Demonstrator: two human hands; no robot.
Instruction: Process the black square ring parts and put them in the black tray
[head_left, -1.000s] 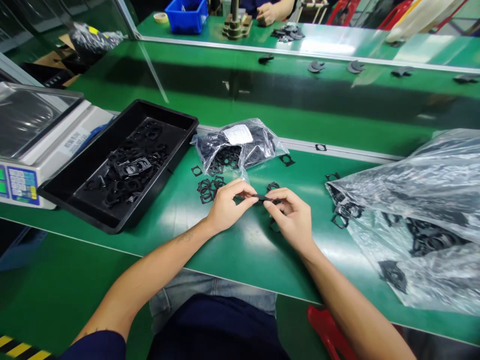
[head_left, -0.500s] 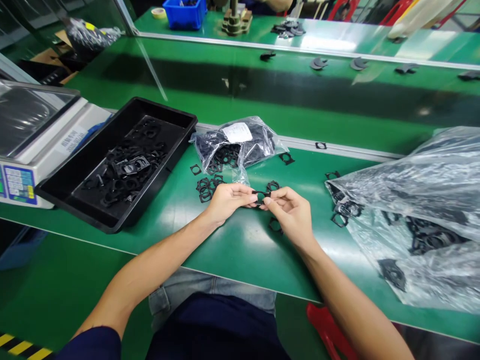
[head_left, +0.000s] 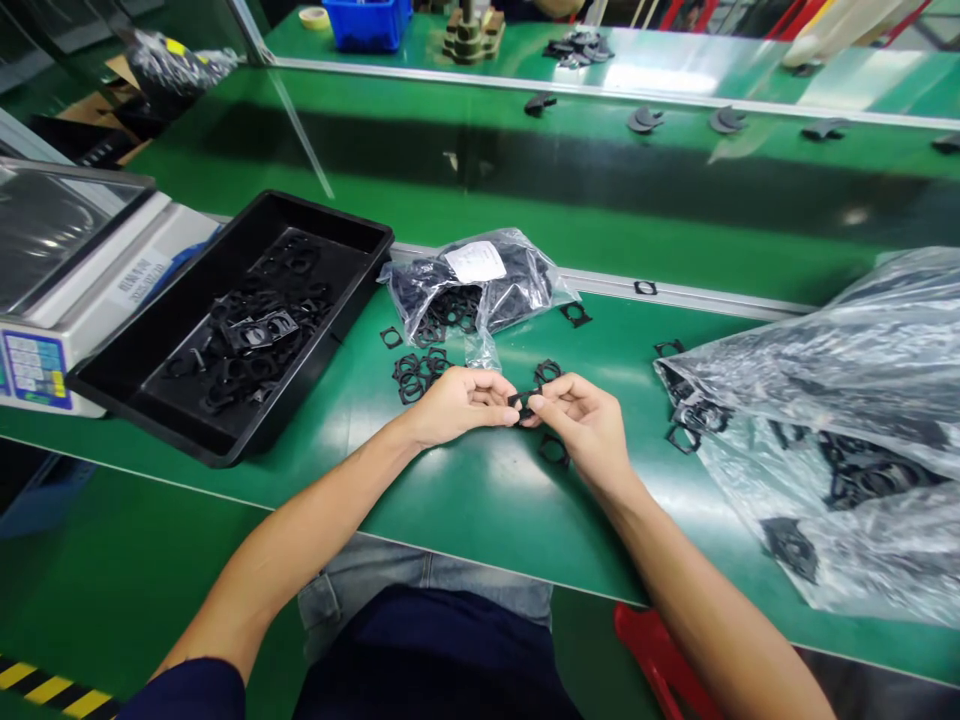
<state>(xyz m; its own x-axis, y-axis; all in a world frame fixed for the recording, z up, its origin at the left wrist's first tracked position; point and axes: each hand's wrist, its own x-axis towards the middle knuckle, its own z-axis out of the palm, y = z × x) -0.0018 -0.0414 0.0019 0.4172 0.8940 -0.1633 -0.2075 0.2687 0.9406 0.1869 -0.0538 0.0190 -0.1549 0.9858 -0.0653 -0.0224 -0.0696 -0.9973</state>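
Between the fingertips of my left hand (head_left: 466, 405) and my right hand (head_left: 583, 420) is a small black plastic ring part (head_left: 525, 402), held just above the green table. Both hands are closed on it in a pinch, and the fingers cover much of its outline. A loose black ring piece (head_left: 553, 450) lies by my right hand's thumb side, and another ring piece (head_left: 547, 372) lies just beyond the hands. Left of my left hand, several black rings (head_left: 418, 375) form a small pile. Behind them lies a clear bag (head_left: 517, 285) of similar black parts with a white label.
A black tray (head_left: 349, 232) with black parts stands at the left, beside a weighing scale (head_left: 112, 290). On the right a large clear plastic bag (head_left: 840, 370) spills black pieces. A metal rail (head_left: 712, 299) runs behind, with a ring part (head_left: 645, 288) on it.
The fingertips have drawn closer together, and the ring part between them has turned and now shows less of its opening. The surrounding pieces have stayed put.
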